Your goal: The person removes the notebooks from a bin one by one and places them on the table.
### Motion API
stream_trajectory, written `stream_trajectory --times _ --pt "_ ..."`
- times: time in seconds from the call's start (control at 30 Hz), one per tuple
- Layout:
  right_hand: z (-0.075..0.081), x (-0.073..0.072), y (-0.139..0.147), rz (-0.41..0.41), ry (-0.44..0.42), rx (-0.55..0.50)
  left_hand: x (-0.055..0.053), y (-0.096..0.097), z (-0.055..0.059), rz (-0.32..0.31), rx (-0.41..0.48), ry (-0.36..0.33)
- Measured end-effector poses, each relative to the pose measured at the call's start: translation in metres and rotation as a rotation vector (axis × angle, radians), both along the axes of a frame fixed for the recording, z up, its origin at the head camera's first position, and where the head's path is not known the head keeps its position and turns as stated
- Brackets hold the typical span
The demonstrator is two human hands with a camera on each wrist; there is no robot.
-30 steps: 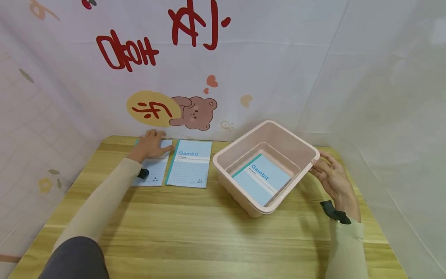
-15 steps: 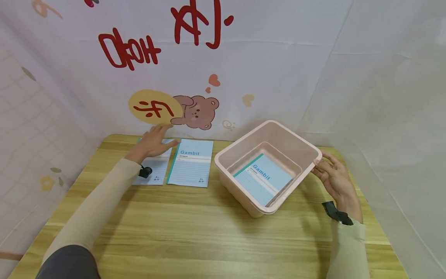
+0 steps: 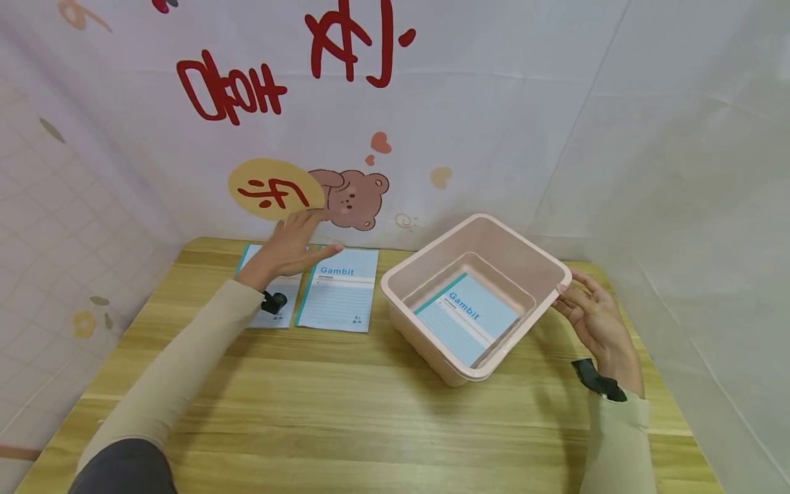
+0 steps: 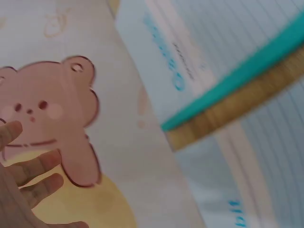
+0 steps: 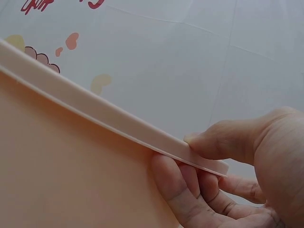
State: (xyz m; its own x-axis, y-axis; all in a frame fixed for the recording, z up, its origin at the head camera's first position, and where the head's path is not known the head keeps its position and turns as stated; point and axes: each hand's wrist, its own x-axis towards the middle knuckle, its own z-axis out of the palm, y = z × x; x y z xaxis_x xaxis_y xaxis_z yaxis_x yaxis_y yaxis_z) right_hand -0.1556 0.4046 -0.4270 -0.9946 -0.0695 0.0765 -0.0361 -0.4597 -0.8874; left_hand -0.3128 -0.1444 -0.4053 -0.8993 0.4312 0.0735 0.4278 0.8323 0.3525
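Note:
My left hand (image 3: pixel 286 252) hovers over the gap between two notebooks, its fingers stretched out and holding nothing. Below it, partly covered by the wrist, lies the left notebook (image 3: pixel 280 295). To its right is a second notebook (image 3: pixel 336 302), pale blue with a teal spine and "Gambit" on its cover. A pink plastic bin (image 3: pixel 426 343) stands at an angle farther right. Inside it, a third notebook (image 3: pixel 472 319) of the same kind lies flat on the bottom. My right hand (image 3: pixel 599 322) pinches the bin's rim (image 5: pixel 128 126), thumb above and fingers beneath.
The wooden table (image 3: pixel 321 412) runs up to a white backdrop (image 3: pixel 494 123) with red characters and a printed bear (image 3: pixel 354 199). Pale sheeting (image 3: pixel 697 206) rises along the right side, close to my right hand.
My left hand has lifted off the left notebook and shifted right, toward the second notebook. The right hand and the bin have stayed in place.

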Motion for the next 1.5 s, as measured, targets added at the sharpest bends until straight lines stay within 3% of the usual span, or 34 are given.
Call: stream_trajectory --times 0.33,0.57,0.83,1.3,1.5 --pt "-0.001 0.002 0.003 0.003 0.005 0.002 0.005 0.034 0.022 -0.032 0.018 0.068" --pt "-0.002 0.001 0.001 -0.003 0.009 0.0 0.008 0.057 0.03 -0.082 0.044 0.12" --pt "-0.003 0.001 -0.001 0.006 0.018 -0.021 0.014 0.081 0.039 -0.137 0.015 0.158" --pt "-0.002 0.001 0.001 0.007 0.016 0.004 0.02 0.13 0.056 -0.231 -0.016 0.158" --pt "-0.002 0.001 0.001 0.007 0.006 -0.006 0.025 0.153 0.065 -0.256 -0.037 0.116"
